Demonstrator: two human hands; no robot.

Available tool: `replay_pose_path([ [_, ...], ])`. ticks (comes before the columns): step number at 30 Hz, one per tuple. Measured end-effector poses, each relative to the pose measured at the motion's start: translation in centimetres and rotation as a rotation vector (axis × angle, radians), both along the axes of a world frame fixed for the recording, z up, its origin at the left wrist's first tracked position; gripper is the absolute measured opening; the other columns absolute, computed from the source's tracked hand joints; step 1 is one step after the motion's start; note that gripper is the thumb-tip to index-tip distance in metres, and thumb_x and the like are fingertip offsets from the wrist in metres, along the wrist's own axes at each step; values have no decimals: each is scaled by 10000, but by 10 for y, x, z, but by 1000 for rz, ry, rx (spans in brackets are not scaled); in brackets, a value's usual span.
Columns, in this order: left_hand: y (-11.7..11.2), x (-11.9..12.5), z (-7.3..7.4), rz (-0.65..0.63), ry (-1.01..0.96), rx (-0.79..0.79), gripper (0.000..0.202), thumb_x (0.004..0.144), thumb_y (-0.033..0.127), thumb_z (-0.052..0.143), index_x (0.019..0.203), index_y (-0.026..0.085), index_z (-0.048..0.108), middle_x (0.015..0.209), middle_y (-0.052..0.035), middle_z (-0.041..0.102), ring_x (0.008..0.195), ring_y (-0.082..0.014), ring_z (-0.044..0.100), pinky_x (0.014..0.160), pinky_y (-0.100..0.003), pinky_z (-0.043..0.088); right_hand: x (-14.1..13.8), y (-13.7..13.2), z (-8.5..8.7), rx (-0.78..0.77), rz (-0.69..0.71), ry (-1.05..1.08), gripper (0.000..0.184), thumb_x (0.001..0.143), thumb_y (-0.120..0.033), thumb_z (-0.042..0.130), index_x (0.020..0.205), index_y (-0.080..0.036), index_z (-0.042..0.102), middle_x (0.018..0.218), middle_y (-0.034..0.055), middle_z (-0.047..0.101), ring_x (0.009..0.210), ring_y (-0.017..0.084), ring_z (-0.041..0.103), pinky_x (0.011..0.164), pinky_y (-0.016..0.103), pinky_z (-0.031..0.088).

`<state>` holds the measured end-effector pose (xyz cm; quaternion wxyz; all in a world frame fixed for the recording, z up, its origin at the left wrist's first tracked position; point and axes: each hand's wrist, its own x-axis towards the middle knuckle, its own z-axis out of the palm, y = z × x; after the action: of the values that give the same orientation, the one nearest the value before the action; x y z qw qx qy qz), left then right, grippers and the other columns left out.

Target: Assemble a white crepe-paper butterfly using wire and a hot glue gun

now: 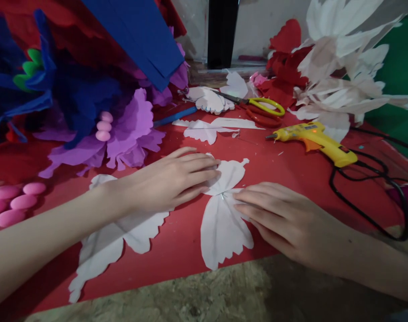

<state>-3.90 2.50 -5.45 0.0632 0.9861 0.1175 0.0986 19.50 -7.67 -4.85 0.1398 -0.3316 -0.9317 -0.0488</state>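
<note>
A white butterfly-shaped cutout (pixel 225 232) lies on the red sheet (pixel 177 264), with a small shiny strip across its narrow middle. My left hand (pixel 173 179) rests flat over its upper left edge, fingers stretched out. From the right, my right hand (pixel 280 219) reaches the cutout's right edge near the middle; its fingers are extended and the thumb is hidden beneath. A second white cutout (pixel 106 241) with scalloped edges lies under my left forearm, partly covered by it.
A yellow glue gun (pixel 317 141) with a black cord (pixel 344 197) lies at the right. Scissors (pixel 262 109) rest on white cutouts behind. Purple petals (pixel 130 129), blue sheets (pixel 140 40) and pink egg-shaped pieces (pixel 23 202) crowd the left; white petals (pixel 341 58) stand back right.
</note>
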Motion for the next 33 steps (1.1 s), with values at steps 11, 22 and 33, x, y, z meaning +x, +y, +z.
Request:
replay_pose_path([
  [11,-1,-1,0,-4,-40,-25,337,967,236,355,1198,100,559,1264,-149,584,1168,-265,523,1020,-451,393,1,-1,0,0,2,12,355,916,-111,315,1009,-123,657,1109,46,614,1017,151,556,885,314,510],
  [22,-1,3,6,-32,24,-138,380,997,260,281,1307,188,489,1409,-86,474,1318,-195,405,1107,-420,288,0,1,-1,16,13,18,361,921,-118,310,987,-120,665,1081,55,617,995,152,550,870,310,510],
  [33,1,3,2,-29,184,-141,451,992,333,311,1415,178,330,1511,-69,280,1405,-224,254,1138,-510,197,1,0,-2,34,13,-4,367,930,-124,304,1015,-116,661,1095,47,614,1007,153,537,886,309,491],
])
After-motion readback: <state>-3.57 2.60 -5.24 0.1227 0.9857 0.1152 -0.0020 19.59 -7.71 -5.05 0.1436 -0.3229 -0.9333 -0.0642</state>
